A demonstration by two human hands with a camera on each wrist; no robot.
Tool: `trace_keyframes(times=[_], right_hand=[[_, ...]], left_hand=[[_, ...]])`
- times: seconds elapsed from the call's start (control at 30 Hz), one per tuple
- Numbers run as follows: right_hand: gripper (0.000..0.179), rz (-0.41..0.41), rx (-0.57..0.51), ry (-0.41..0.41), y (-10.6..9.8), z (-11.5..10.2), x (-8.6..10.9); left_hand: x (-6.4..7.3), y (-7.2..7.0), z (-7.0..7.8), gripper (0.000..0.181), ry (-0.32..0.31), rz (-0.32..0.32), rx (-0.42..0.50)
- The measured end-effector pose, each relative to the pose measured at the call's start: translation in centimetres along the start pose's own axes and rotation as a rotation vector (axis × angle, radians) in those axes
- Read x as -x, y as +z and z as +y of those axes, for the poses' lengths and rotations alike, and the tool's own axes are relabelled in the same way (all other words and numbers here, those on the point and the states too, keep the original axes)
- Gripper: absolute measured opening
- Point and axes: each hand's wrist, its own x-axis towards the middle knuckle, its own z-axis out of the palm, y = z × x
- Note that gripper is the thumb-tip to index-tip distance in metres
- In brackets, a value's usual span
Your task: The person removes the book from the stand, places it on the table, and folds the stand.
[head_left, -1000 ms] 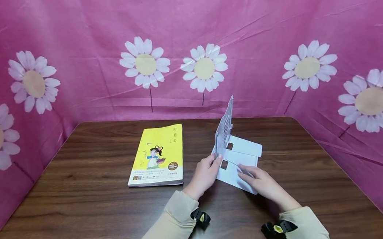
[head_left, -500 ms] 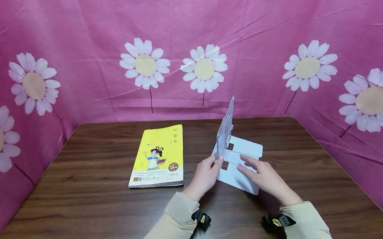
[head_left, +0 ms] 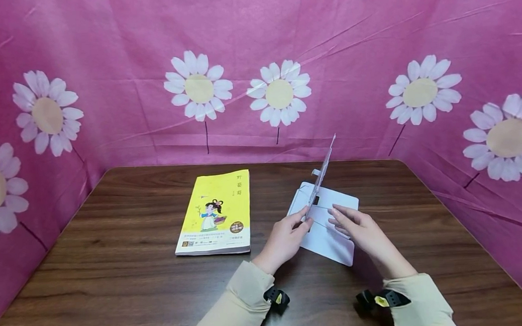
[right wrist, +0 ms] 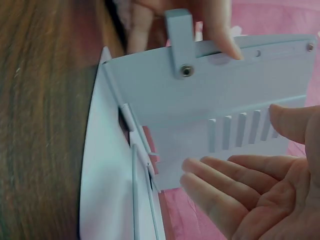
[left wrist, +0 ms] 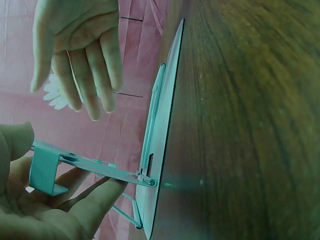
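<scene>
A white folding book stand (head_left: 329, 246) has its flat base on the table and its slotted panel (right wrist: 180, 110) raised at an angle. My left hand (head_left: 285, 239) pinches the near edge of this panel, thumb on one face and fingers on the other. In the left wrist view, a small bent clip (left wrist: 46, 169) sits at the panel's edge beside the left fingers. Over the right part of the base hovers my right hand (head_left: 364, 229), fingers extended and holding nothing. The right wrist view has its palm (right wrist: 270, 200) facing up beside the panel's slots.
A yellow book (head_left: 218, 205) with a cartoon girl on its cover lies left of the stand on the brown wooden table (head_left: 115, 271). A pink cloth (head_left: 333, 19) with white daisies hangs behind and at both sides.
The left hand has tilted the raised panel to the right, over the base. The right hand has shifted slightly right. The yellow book has stayed put.
</scene>
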Motion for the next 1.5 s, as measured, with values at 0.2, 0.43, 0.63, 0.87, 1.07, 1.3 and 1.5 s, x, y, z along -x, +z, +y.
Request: trace_keyframes(times=[0.2, 0.43, 0.63, 0.87, 1.07, 1.3, 1.5], right_hand=[[0.068, -0.063, -0.232, -0.036, -0.7, 0.0, 0.2], [0.073, -0.079, -0.437, -0.119, -1.7, 0.0, 0.3], [0.078, -0.072, -0.597, -0.114, -2.4, -0.2, 0.3], [0.056, -0.022, -0.712, -0.136, -3.3, 0.1, 0.4], [0.039, 0.029, -0.742, -0.132, -3.6, 0.2, 0.5], [0.035, 0.103, -0.739, -0.039, -4.0, 0.0, 0.5], [0.035, 0.170, -0.702, 0.059, -4.9, 0.3, 0.8]], left_hand=[[-0.1, 0.1, 0.0, 0.044, 0.008, -0.010, -0.014], [-0.1, 0.4, 0.1, 0.044, 0.044, -0.017, -0.082], [0.0, 0.9, 0.2, 0.045, 0.101, 0.008, -0.183], [0.0, 1.7, 0.3, 0.045, 0.150, 0.020, -0.266], [0.3, 2.1, 0.5, 0.045, 0.170, 0.025, -0.328], [0.5, 2.3, 0.6, 0.045, 0.147, 0.012, -0.352], [0.6, 2.2, 0.8, 0.046, 0.141, -0.045, -0.395]])
